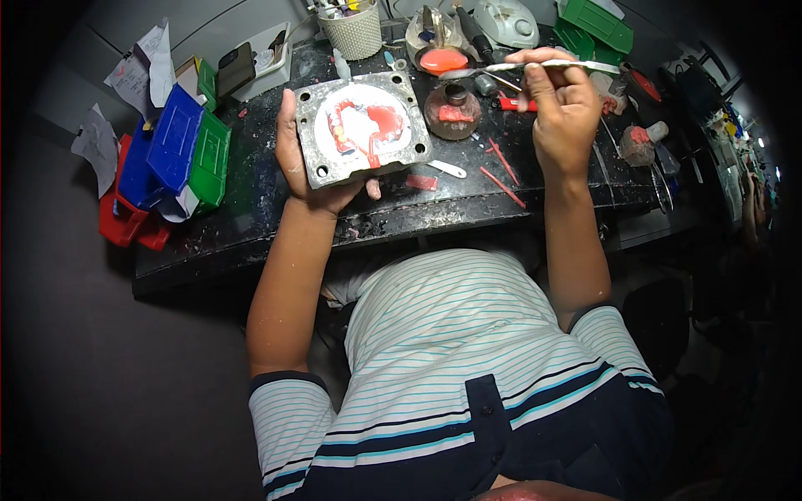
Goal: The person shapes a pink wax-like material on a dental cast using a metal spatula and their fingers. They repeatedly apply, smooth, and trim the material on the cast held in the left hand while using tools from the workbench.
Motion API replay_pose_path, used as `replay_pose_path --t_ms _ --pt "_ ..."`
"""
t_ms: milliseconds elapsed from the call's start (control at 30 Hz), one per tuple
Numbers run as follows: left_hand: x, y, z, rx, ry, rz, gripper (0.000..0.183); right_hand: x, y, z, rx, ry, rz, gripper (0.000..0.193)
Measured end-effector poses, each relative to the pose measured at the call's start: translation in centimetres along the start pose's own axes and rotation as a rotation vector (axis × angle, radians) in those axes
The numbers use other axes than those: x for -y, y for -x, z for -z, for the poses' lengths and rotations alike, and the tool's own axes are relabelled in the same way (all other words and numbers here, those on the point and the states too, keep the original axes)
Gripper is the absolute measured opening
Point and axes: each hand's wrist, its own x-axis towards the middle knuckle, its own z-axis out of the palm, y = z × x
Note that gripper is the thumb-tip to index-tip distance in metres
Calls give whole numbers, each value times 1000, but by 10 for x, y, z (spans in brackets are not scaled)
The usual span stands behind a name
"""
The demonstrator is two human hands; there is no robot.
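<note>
Supporting a grey metal block [365, 125], red and white inside, the left grip [311, 190] clamps its left side. The right grip [568, 110] pinches a slim metal tool [503, 67]; between both, a glass jar [454, 125] stands on the worktop [468, 196].

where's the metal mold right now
In the head view, the mold is above and left of centre, held in the left hand, with the round jar just to its right.
</note>
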Motion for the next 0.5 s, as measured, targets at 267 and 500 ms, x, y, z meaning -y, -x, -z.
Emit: replay_pose_path --t_ms 267,500 --pt "-1 1 1 73 0 31 90 -3 -6 5 -51 177 54 8" --pt "0 -1 -5 -22 -4 9 89 6 18 -20 125 -260 -200 9"
